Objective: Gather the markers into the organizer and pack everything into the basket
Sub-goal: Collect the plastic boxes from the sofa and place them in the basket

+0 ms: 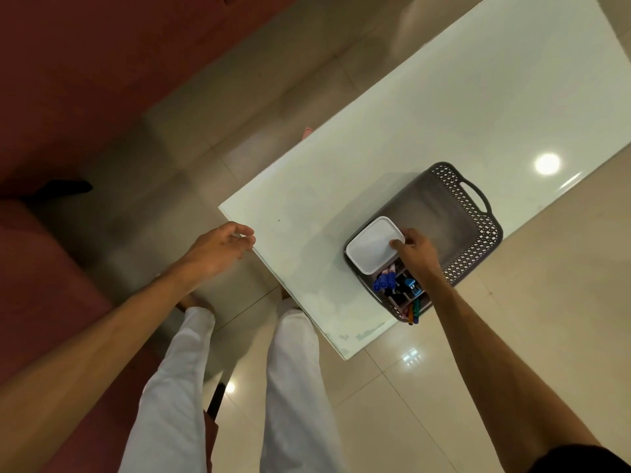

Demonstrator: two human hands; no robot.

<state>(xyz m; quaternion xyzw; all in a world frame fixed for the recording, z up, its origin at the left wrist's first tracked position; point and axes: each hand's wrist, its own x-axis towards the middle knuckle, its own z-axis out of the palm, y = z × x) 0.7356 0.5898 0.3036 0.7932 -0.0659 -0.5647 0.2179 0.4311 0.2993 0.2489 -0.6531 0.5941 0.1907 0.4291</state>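
Right hand (417, 249) inside basket (478, 213), fingers curled on edge of white box (374, 244); grip looks light. Box at basket's near end, long axis across basket. Organizer (403, 291) with markers (385, 280) beside box. Left hand (222, 249) loosely curled, empty, off surface (426, 114) corner, well apart from basket.
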